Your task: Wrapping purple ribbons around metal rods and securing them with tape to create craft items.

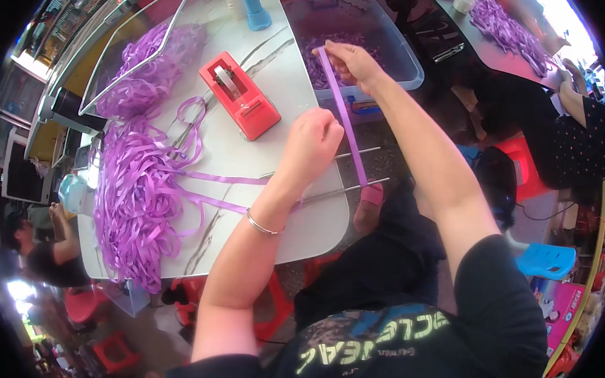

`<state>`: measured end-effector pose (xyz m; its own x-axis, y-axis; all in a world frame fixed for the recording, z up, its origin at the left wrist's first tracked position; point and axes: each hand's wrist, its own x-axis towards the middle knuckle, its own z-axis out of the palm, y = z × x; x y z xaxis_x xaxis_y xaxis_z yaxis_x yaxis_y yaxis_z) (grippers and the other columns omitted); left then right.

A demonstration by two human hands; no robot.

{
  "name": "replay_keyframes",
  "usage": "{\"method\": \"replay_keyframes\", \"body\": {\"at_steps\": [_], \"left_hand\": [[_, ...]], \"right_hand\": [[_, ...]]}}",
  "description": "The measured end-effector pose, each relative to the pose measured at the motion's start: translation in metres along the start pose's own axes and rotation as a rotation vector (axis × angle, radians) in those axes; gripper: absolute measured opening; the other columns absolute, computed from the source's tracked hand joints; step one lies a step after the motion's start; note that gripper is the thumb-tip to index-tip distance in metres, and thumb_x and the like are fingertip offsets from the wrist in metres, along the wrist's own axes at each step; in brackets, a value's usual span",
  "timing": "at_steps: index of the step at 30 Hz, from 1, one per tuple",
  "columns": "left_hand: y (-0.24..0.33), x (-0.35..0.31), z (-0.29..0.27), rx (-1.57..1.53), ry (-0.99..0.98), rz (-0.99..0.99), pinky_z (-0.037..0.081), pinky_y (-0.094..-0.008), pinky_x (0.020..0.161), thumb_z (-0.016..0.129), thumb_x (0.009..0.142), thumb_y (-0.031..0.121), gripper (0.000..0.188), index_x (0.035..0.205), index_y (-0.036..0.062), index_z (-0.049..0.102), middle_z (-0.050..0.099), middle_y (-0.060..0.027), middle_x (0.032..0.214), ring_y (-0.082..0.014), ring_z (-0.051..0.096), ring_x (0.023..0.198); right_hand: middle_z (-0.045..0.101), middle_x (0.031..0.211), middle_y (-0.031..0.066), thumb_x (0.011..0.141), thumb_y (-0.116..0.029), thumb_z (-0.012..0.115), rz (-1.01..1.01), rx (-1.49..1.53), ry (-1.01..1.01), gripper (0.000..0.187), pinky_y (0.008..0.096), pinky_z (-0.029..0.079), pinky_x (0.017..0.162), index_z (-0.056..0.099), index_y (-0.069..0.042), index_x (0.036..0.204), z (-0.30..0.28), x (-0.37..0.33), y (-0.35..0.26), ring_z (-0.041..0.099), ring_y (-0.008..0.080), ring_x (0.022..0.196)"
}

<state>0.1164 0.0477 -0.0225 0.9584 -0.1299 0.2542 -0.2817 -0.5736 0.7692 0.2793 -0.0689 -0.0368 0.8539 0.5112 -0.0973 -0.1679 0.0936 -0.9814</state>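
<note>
My right hand is raised over the table's right edge, pinching the upper end of a flat purple ribbon. The ribbon runs down taut to two thin metal rods that stick out past the table edge. Beside it, my left hand is curled into a fist; whatever lies inside its fingers is hidden. Two more ribbon strands lead from a big tangled heap of purple ribbon on the left and pass under my left forearm.
A red tape dispenser stands on the white marbled table, with a blue bottle behind. Beyond the right edge sits a clear plastic bin holding purple pieces. A clear-sided container holds more ribbon. Other people sit at left and right.
</note>
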Motion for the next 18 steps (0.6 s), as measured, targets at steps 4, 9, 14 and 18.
{"method": "replay_keyframes", "body": {"at_steps": [4,9,14,18], "left_hand": [[0.01,-0.001,-0.001,-0.128,0.049,-0.138,0.04,-0.0289,0.061,0.057,0.078,0.012,0.015,0.076,-0.0024,0.058,0.055,-0.0107,0.072,-0.018,0.052,0.069],[0.002,-0.004,0.001,0.01,-0.065,0.054,0.041,-0.0296,0.064,0.062,0.076,0.014,0.014,0.076,0.0001,0.063,0.053,-0.0087,0.076,-0.0195,0.051,0.075],[0.008,-0.004,-0.001,0.087,-0.152,0.121,0.04,-0.033,0.074,0.067,0.072,0.016,0.012,0.077,0.0052,0.068,0.052,-0.0074,0.083,-0.0242,0.047,0.085],[0.006,-0.004,-0.001,0.116,-0.17,0.119,0.04,-0.0325,0.075,0.066,0.072,0.016,0.011,0.077,0.006,0.069,0.051,-0.007,0.082,-0.0237,0.047,0.084]], "right_hand": [[0.043,0.061,-0.0073,0.086,-0.036,0.055,0.121,0.025,0.064,0.03,0.0193,0.024,0.041,0.066,-0.01,0.092,-0.012,0.007,0.056,0.032,0.0031,0.049],[0.051,0.064,-0.0049,0.082,-0.041,0.057,0.266,0.097,0.146,0.029,0.0235,0.029,0.043,0.064,-0.013,0.083,-0.022,0.005,0.138,0.039,0.0075,0.05],[0.054,0.065,-0.0029,0.083,-0.036,0.056,0.378,0.175,0.187,0.028,0.0248,0.033,0.045,0.064,-0.01,0.079,-0.025,-0.032,0.204,0.045,0.0086,0.052],[0.056,0.066,-0.0007,0.083,-0.035,0.057,0.426,0.262,0.168,0.028,0.027,0.037,0.045,0.063,-0.008,0.075,-0.013,-0.075,0.221,0.049,0.0102,0.054]]}}
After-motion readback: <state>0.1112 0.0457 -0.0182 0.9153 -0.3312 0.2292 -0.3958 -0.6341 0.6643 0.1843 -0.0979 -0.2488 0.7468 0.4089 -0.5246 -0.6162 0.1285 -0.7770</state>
